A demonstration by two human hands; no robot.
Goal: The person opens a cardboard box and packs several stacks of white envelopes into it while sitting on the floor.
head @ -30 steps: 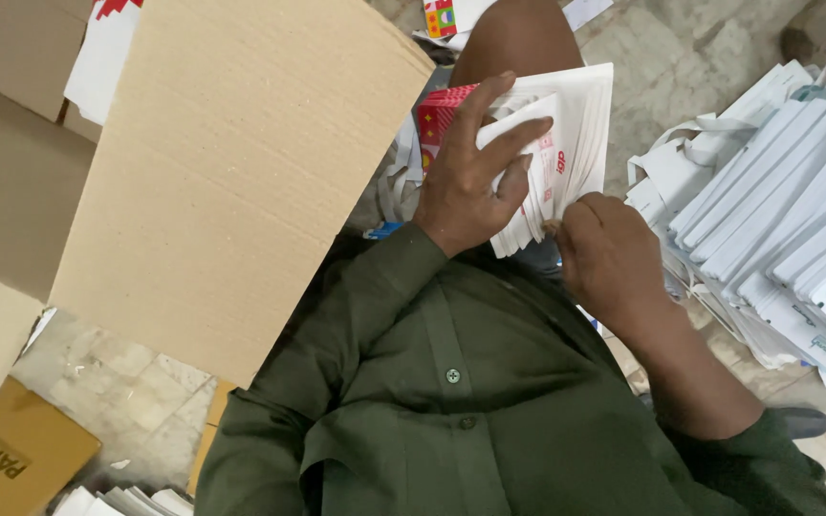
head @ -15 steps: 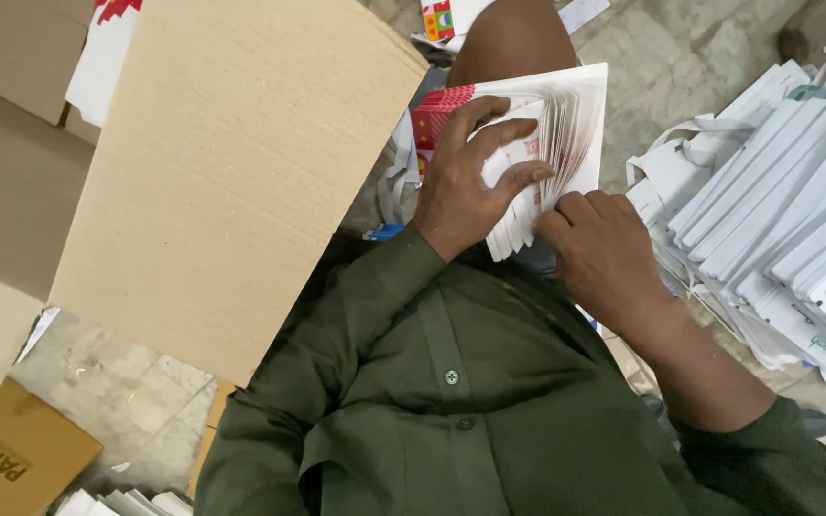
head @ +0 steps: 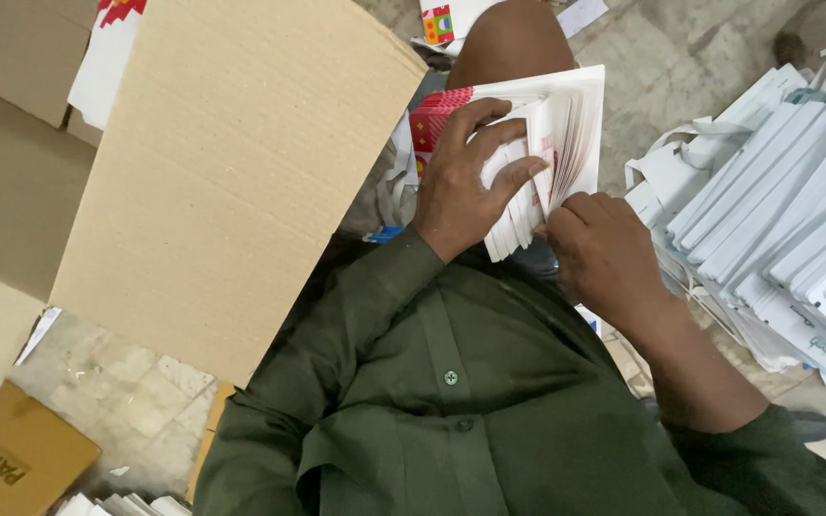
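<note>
Sheets now fanned wider: left hand [head: 466, 182] fingers gripping glossy paper stack [head: 556, 143], right hand [head: 604, 253] thumbing edges.

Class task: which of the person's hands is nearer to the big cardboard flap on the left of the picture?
Left. The left hand grips the stack of white cards just beside the cardboard flap; the right hand is on the stack's far side.

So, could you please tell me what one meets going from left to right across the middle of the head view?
Large cardboard flap → left hand on a fanned stack of white printed sheets → right hand at the stack's lower edge → row of flat white packets on the floor.
</note>
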